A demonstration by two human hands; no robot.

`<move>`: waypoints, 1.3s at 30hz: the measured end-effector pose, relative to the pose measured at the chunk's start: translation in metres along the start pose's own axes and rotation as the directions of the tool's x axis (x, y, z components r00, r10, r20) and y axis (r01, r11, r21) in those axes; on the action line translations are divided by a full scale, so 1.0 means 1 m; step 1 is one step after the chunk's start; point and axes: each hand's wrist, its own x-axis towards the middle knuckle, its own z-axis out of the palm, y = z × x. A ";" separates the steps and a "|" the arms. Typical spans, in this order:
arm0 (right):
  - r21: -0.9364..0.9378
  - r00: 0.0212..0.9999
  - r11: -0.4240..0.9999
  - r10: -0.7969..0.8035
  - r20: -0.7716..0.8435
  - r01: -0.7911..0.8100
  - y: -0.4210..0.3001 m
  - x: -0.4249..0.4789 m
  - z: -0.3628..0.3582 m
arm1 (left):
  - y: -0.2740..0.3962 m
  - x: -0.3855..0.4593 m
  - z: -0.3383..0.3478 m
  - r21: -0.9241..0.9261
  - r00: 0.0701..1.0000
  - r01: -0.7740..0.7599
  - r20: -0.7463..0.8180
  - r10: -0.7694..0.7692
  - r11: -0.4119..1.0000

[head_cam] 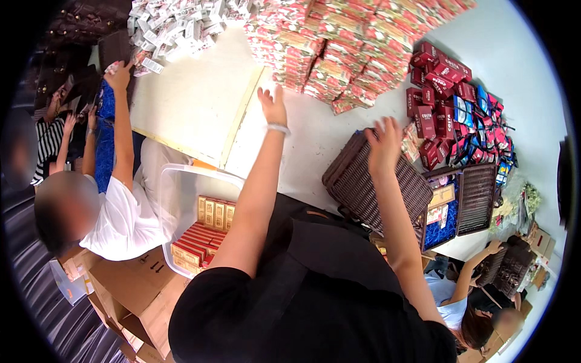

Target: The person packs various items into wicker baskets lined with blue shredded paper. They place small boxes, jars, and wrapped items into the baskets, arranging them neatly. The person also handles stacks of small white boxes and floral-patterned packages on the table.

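My left hand, with a pale band at the wrist, hovers over the white table, its fingers apart and holding nothing. Just beyond it rises a big stack of red and green patterned boxes. My right hand is raised above the far edge of a closed dark brown wicker case; its fingers are spread, and no object shows in them. A few patterned packets lie just right of that hand. An open wicker case with blue shredded filler and small packages stands to the right.
Dark red Costa boxes and blue and pink packs are heaped at the right. Small white boxes lie upper left. A clear plastic bin holds red and gold boxes. Co-workers work at the left and lower right.
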 end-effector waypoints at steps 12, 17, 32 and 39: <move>0.301 0.900 0.923 0.328 -0.287 -0.240 0.118 0.137 0.064 | 0.056 0.068 0.025 -0.075 0.850 0.464 0.319 -0.419 0.883; 0.356 0.893 0.871 0.417 -0.172 -0.339 0.104 0.104 0.089 | 0.032 0.087 0.019 -0.024 0.836 0.449 0.364 -0.411 0.893; 0.221 0.839 0.878 0.473 -0.269 -0.424 0.103 0.076 0.086 | 0.086 0.081 0.006 -0.055 0.784 0.528 0.415 -0.461 0.848; 0.261 0.858 0.861 0.486 -0.169 -0.436 0.103 0.052 0.079 | 0.053 0.080 -0.010 0.110 0.676 0.559 0.513 -0.529 0.822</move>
